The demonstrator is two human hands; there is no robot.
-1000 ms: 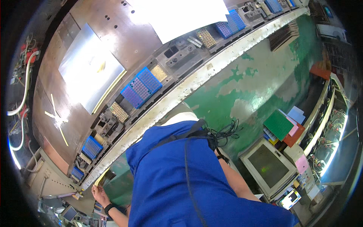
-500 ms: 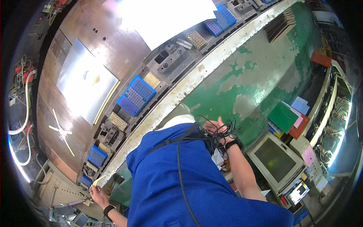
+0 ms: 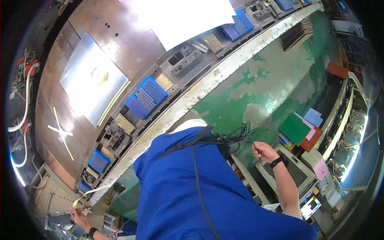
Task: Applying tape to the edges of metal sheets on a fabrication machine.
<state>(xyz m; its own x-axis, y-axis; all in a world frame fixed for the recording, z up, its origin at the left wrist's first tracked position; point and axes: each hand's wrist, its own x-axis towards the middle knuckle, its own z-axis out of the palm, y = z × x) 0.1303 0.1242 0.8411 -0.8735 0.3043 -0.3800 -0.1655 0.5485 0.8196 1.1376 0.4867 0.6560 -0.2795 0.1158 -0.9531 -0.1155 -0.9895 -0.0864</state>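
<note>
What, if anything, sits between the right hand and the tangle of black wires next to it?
Nothing visible does. The right hand is a closed fist just right of the black wires, with only bare green floor showing behind the gap. A thin strand seems to run to the fist, but whether it is gripped is unclear.

The right hand (image 3: 264, 151) is curling into a loose fist, raised with the forearm angling up; the left hand (image 3: 82, 218) is reaching low at the frame edge, fingers seemingly pinched
</note>
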